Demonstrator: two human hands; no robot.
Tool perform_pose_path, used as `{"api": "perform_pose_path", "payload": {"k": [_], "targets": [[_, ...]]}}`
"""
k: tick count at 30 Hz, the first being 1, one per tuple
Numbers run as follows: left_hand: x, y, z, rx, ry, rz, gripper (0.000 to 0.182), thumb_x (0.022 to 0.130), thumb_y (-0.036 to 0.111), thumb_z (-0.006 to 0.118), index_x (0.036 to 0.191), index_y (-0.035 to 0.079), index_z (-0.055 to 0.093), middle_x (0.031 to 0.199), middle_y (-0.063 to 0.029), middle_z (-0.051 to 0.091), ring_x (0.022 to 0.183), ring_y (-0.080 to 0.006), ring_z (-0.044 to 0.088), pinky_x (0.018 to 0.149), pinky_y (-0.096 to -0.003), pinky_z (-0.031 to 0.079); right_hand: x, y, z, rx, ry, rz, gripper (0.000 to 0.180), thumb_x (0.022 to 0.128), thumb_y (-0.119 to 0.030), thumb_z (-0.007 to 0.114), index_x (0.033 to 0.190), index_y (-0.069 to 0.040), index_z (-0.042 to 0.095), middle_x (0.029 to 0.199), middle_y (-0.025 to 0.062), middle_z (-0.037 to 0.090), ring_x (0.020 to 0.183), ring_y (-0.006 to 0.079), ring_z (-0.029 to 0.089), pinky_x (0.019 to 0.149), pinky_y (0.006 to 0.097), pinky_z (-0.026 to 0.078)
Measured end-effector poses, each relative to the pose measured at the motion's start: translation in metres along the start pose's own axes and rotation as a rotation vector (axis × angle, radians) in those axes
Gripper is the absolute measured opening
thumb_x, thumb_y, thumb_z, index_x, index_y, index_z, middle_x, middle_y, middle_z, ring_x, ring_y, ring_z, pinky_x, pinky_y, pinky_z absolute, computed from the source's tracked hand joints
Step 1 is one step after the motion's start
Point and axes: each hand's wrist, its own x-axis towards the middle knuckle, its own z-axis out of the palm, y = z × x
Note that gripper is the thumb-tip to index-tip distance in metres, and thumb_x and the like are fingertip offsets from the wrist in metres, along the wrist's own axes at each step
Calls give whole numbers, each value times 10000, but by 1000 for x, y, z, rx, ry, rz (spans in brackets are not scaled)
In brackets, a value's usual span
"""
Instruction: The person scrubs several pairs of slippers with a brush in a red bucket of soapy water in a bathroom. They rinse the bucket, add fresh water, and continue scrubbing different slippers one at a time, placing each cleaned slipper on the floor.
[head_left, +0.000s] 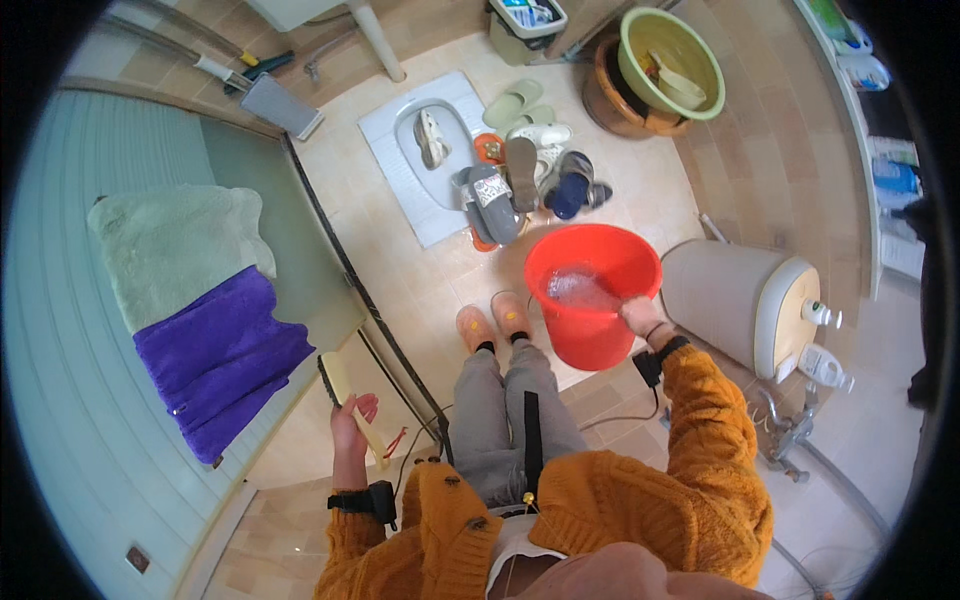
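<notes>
My left hand (354, 421) is closed around the handle of a cream scrub brush (341, 381), whose dark bristles face left. A red cord loop hangs from the handle's end. With my right hand (643, 316) I grip the near right rim of a red plastic bucket (589, 339). Foamy water (577, 289) lies inside the bucket, which appears tilted. Just past it, several shoes and slippers are heaped on the floor, among them a grey slide with a patterned strap (495, 206) and a navy slipper (570, 196). One whitish shoe (430, 139) rests in the squat toilet (390, 142).
A green basin (675, 45) holding a scoop sits on a brown tub (611, 94) at the back right. A white water-heater-like cylinder (724, 304) stands right of the bucket. On the left, towels (214, 367) hang at the glass shower door (255, 165). A bin (517, 41) stands behind.
</notes>
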Motion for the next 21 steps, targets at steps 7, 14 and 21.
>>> {"api": "perform_pose_path", "payload": {"k": [7,14,21], "targets": [[-21,-7,12,-66,-73,62,180,961,143,478,1058,0,429,978,-195,643,937,-304,634,856,-421,518,34,-37,-68,-10,15,-313,169,784,-176,535,710,-130,679,720,100,672,729,285,663,660,417,511],[-52,-17,-25,-274,155,51,203,947,143,506,1092,15,444,917,-169,660,862,-268,649,794,-393,519,146,-39,-157,-69,-110,-480,100,733,-135,566,779,-104,649,781,97,670,780,314,653,674,437,506],[-76,-71,-58,-450,253,94,174,957,164,481,1076,37,483,933,-147,654,904,-282,637,833,-428,515,270,-75,-265,-485,-485,-565,232,780,-70,558,972,-58,688,920,180,671,916,342,646,790,397,512]]}}
